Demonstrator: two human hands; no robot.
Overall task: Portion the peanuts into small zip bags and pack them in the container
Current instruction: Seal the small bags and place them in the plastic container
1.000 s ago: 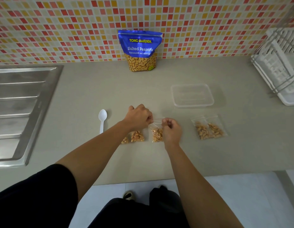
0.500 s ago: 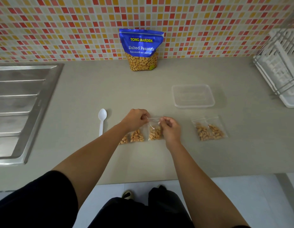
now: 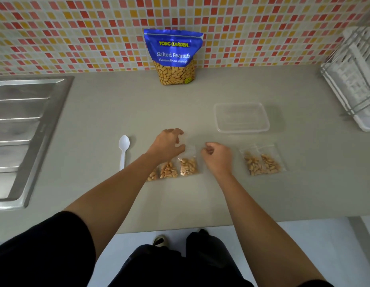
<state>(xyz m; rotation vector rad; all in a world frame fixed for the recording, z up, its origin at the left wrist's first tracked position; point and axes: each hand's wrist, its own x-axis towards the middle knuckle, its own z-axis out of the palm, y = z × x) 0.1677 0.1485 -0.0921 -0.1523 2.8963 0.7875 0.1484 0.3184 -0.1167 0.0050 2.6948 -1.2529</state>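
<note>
Three small zip bags of peanuts lie side by side on the counter; the rightmost zip bag (image 3: 188,165) lies flat between my hands. My left hand (image 3: 166,147) hovers over its upper left corner with relaxed, spread fingers, the thumb close to the bag's top. Just right of that bag is my right hand (image 3: 219,158), loosely curled and holding nothing. Two more filled bags (image 3: 261,162) lie further right. The clear plastic container (image 3: 242,118) stands behind them with nothing in it. A blue Salted Peanuts pouch (image 3: 173,56) stands against the tiled wall.
A white plastic spoon (image 3: 123,150) lies left of my left hand. A steel sink drainboard (image 3: 18,131) fills the left side. A white dish rack (image 3: 353,79) stands at the far right. The counter's front edge runs just below my forearms.
Both hands were pinching the top of the rightmost zip bag; they have let go and drawn apart, and the bag now lies flat on the counter.
</note>
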